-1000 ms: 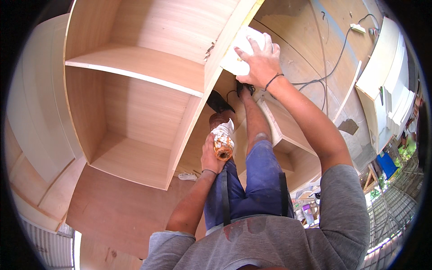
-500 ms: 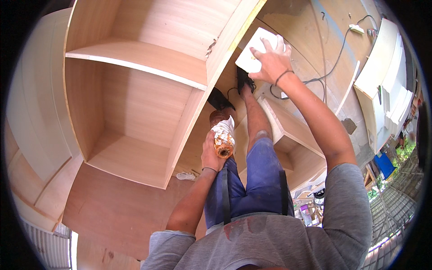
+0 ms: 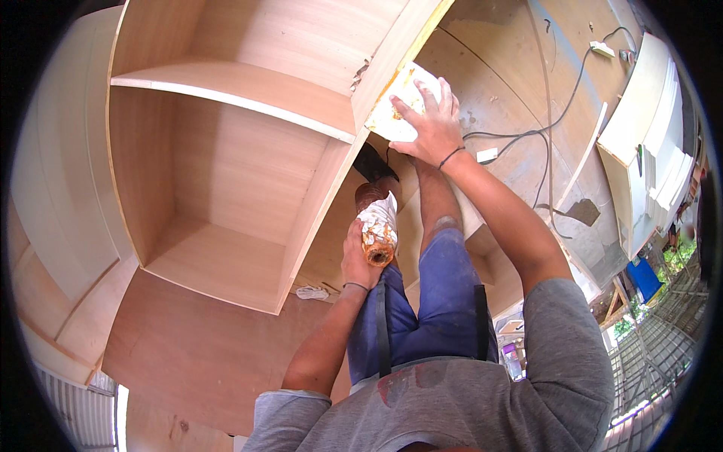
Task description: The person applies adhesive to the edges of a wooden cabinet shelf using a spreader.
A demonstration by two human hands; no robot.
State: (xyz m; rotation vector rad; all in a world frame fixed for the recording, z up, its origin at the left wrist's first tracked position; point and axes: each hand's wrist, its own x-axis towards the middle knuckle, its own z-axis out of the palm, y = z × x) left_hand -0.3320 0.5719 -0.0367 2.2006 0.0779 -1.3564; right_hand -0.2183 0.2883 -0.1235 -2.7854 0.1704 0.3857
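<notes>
My left hand (image 3: 355,260) is wrapped round a bottle (image 3: 379,226). The bottle is brown, with a crumpled white wrapping and orange-brown, glue-like smears; its end with a dark round hole points toward me. My right hand (image 3: 434,124) grips a flat white piece (image 3: 392,113) with its fingers spread over the top. Orange-brown smears mark the piece's face, and it lies against the long yellowish edge of the wooden cabinet (image 3: 248,158). Its underside is hidden.
A second wooden box (image 3: 493,260) stands beside my right leg. Black cable (image 3: 553,124) runs over the floor to a white socket block (image 3: 602,49). White panels (image 3: 663,151) are stacked at far right. A white cloth-like item (image 3: 311,293) lies below the cabinet.
My right hand has moved left and slightly down, bringing the white piece onto the cabinet's edge. Orange smears now show on it. My right foot has shifted from sight; the left hand still holds the bottle.
</notes>
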